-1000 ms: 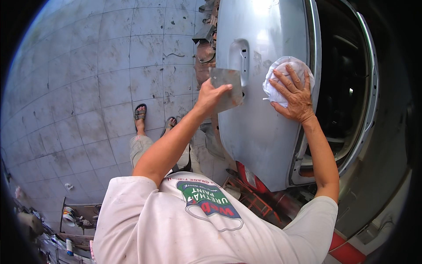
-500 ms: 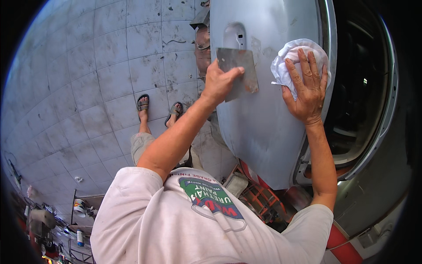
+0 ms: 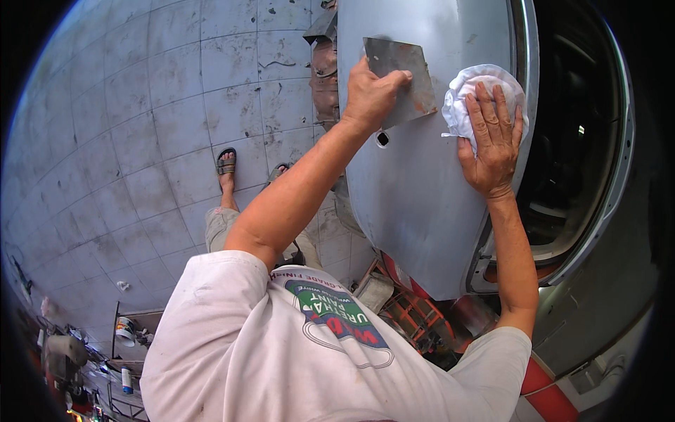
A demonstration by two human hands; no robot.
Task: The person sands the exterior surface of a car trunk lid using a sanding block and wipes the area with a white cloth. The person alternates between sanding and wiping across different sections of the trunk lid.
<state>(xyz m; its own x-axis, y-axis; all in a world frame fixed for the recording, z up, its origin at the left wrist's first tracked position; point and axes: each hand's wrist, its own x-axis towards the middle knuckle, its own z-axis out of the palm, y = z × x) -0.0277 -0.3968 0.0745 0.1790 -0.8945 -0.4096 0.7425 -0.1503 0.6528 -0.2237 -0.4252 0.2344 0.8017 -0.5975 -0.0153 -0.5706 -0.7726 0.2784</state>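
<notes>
My left hand (image 3: pixel 371 98) grips a thin, stained square metal sheet (image 3: pixel 408 81), thumb on top and the other fingers mostly hidden. The sheet lies over the grey car door panel (image 3: pixel 422 204), covering the handle recess; whether it touches all along, I cannot tell. Just below it shows a dark hole (image 3: pixel 382 138) in the panel. Farther right, my right hand (image 3: pixel 492 151) rests flat, fingers extended, on a folded white cloth (image 3: pixel 458 95) spread against the door near the window edge.
Right of the door is the dark window opening (image 3: pixel 569 148). A tiled floor (image 3: pixel 155 105) stretches out on the left. Brownish covered material (image 3: pixel 325 81) sits beside the panel. An orange metal frame (image 3: pixel 422 313) is below the door's near end, and a rack (image 3: pixel 137 320) stands lower left.
My left hand has moved the metal sheet farther up the panel and slightly right, over the handle recess, uncovering the dark hole. My right hand and the cloth have barely shifted.
</notes>
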